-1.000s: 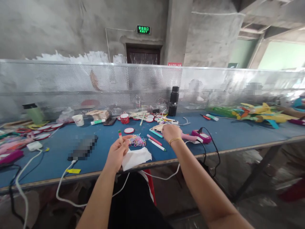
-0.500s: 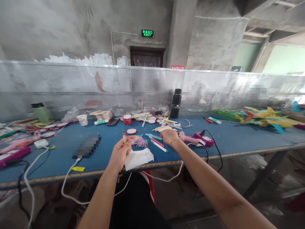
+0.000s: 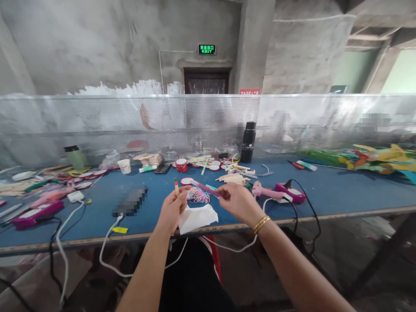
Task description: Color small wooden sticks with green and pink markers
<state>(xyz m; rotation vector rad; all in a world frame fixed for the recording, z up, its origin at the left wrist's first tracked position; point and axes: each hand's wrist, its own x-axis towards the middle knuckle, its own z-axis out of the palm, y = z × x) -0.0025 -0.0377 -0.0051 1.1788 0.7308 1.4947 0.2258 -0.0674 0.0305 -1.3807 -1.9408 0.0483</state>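
My left hand (image 3: 172, 209) is closed around a small wooden stick (image 3: 176, 185) with a green and red painted tip, held upright above the table's near edge. My right hand (image 3: 236, 200) pinches a pink marker pen (image 3: 204, 187), which points left toward the stick. Just below and between the hands lie a white tissue (image 3: 196, 217) and a heap of small coloured rubber bands (image 3: 198, 195). A gold bracelet (image 3: 261, 223) sits on my right wrist.
On the blue table (image 3: 341, 193) lie a pink glue gun (image 3: 264, 191) with its magenta base (image 3: 290, 193) and black cable, loose wooden sticks (image 3: 234, 177), markers, red-rimmed round pieces, a black bottle (image 3: 247, 142), a paper cup (image 3: 124, 166) and white cables. A perforated metal screen (image 3: 97, 121) closes the back.
My right hand came back from the far pile of sticks and markers and now holds a pink marker near the stick. The left hand kept the stick upright. The view shifted left.
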